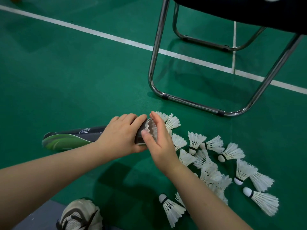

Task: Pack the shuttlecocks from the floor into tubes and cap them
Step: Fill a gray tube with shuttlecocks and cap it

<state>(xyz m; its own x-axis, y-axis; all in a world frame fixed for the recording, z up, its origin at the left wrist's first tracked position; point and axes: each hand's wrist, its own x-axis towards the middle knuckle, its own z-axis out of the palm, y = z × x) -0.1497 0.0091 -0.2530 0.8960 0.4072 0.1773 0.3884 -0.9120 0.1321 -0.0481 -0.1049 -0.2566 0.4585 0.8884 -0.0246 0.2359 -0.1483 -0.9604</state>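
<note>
Left hand's (121, 135) grip wraps the open end of the grey-green tube (71, 141) lying on the floor (83, 72); its small label (84, 130) is too small to read. Right hand (160, 145), fingers straight, grip released, covers feathers (149, 127) at the tube mouth; loose shuttlecocks (232, 152) lie to the right.

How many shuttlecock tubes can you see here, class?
1: the tube sits left of the loose shuttlecocks, its open end gripped by the left hand; others may lie outside the view.
</note>
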